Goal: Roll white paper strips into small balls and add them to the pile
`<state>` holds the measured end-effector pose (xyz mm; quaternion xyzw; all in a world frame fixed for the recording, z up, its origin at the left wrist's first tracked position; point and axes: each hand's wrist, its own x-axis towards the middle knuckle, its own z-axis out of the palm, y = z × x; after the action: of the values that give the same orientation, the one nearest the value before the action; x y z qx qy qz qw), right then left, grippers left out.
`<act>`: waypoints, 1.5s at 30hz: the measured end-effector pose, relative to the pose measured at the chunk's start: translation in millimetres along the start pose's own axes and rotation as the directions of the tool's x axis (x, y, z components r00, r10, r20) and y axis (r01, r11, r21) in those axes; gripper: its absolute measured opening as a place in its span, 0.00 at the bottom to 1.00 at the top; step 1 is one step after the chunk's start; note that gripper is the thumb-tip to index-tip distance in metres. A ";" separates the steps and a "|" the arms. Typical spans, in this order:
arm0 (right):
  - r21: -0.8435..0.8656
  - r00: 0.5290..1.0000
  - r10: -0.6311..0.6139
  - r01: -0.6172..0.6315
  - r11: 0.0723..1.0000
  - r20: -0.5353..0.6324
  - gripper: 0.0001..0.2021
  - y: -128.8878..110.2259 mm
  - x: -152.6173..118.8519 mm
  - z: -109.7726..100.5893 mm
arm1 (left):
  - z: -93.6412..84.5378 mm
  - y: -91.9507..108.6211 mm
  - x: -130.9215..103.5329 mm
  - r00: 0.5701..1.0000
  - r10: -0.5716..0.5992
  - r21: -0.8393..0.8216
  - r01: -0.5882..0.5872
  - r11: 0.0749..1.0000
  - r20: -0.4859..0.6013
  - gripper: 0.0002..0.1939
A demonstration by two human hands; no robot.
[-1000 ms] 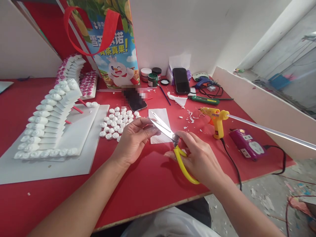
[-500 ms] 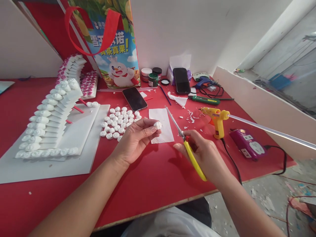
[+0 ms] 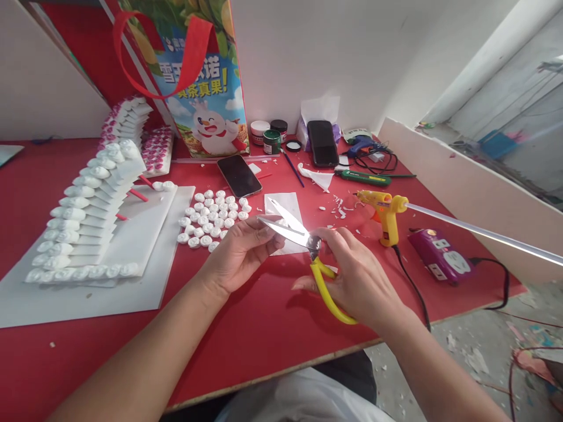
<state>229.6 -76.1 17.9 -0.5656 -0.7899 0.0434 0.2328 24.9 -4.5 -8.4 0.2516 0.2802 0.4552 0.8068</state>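
Between the thumb and fingers of my left hand [image 3: 244, 249] is a small white rosette [image 3: 284, 223], partly hidden by metal blades. My right hand [image 3: 356, 272] is closed on yellow-handled scissors [image 3: 328, 290]. Their blades are spread apart around the rosette, pointing left over a white paper sheet [image 3: 299, 247]. Left of my left hand lies a cluster of similar white rosettes [image 3: 206, 217] on the red table. Farther left, a curved white stepped model [image 3: 94, 205] edged with rosettes rests on white boards [image 3: 149, 293].
A yellow glue gun [image 3: 387, 214] with a long clear stick stands at right beside a purple power strip [image 3: 442, 258]. Behind are a phone [image 3: 240, 176], paint jars [image 3: 271, 140], a green cutter [image 3: 365, 177], a second phone [image 3: 323, 143] and a tall printed bag [image 3: 206, 88]. White scraps [image 3: 338, 208] lie nearby.
My right hand has moved slightly left and turned the scissors toward my left hand. The blades have opened and now straddle the rosette. My left hand has stayed nearly still.
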 end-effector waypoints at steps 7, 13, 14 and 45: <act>0.012 1.000 0.006 -0.006 1.000 -0.009 0.26 1.6 1.4 -1.8 | -0.1 2.5 -0.9 0.999 0.000 0.032 -0.001 0.999 0.035 0.09; 0.023 0.999 0.028 -0.027 0.999 -0.025 0.22 3.0 -1.7 -1.3 | 1.7 4.1 -0.7 0.999 -0.027 0.025 0.026 0.999 0.019 0.11; 0.053 0.997 0.066 -0.065 0.996 -0.028 0.22 2.5 -1.7 -1.1 | 2.5 4.5 -0.7 0.999 -0.031 0.022 0.031 0.999 0.017 0.11; 0.167 0.985 0.174 -0.171 0.971 -0.004 0.34 21.6 7.0 -5.6 | -1.4 5.8 0.0 1.000 -0.009 -0.013 0.009 1.000 0.000 0.11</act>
<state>249.1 -63.1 17.9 -0.6111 -0.7292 0.1237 0.2819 20.5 -1.6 -5.6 0.2451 0.2781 0.4534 0.8106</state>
